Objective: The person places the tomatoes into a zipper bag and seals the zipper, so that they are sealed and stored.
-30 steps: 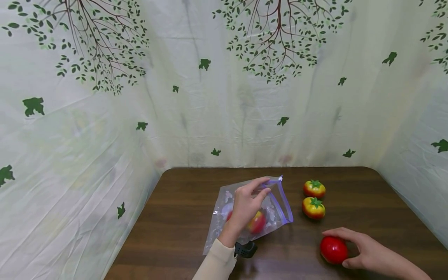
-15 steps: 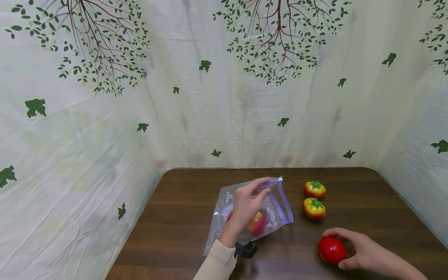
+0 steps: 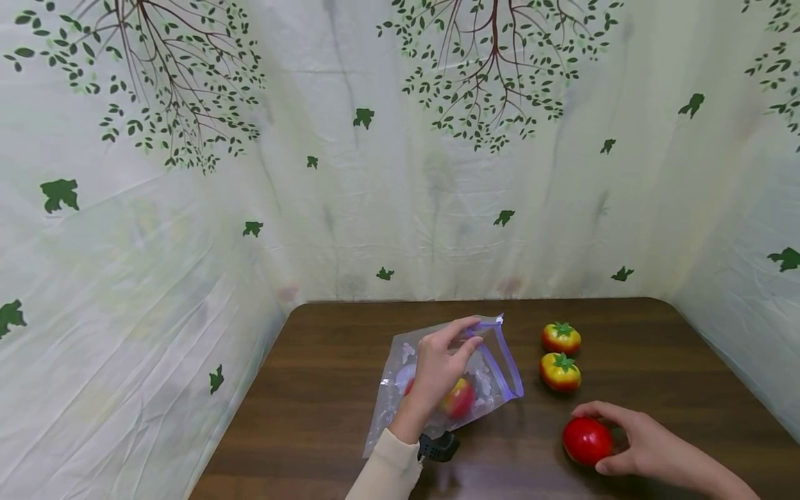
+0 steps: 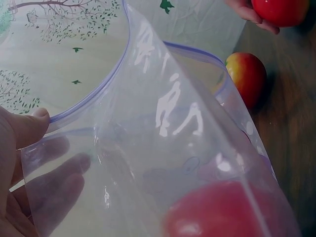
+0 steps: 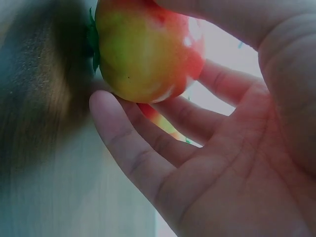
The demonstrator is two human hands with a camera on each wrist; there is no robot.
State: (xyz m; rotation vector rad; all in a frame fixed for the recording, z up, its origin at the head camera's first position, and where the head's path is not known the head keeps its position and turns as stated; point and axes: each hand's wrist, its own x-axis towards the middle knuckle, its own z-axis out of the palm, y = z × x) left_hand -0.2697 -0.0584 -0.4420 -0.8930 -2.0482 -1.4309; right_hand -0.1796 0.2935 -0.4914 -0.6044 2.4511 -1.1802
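In the head view my left hand [image 3: 437,364] pinches the edge of a clear zip bag [image 3: 389,406] near its purple-trimmed mouth, which gapes toward the right. Red and yellow-red toy tomatoes [image 3: 459,398] show blurred through the plastic, partly behind the hand. The left wrist view has the thumb on the bag's rim [image 4: 81,106], fingers behind the film. At the front right, my right hand [image 3: 650,444] grips another toy tomato [image 3: 586,441] between thumb and fingers, red underside up. Its green leafy top faces the table in the right wrist view, where its side [image 5: 143,54] looks yellow.
Two yellow-red toy tomatoes, one farther back [image 3: 561,338] and one nearer [image 3: 560,375], sit right of the bag's mouth. A black wrist device [image 3: 439,446] is on the left wrist. Behind the brown wooden table [image 3: 312,389] hangs a leaf-print cloth [image 3: 437,229].
My right hand has shifted slightly left and away from me with the tomato, a little closer to the bag. The left hand and bag have stayed put.
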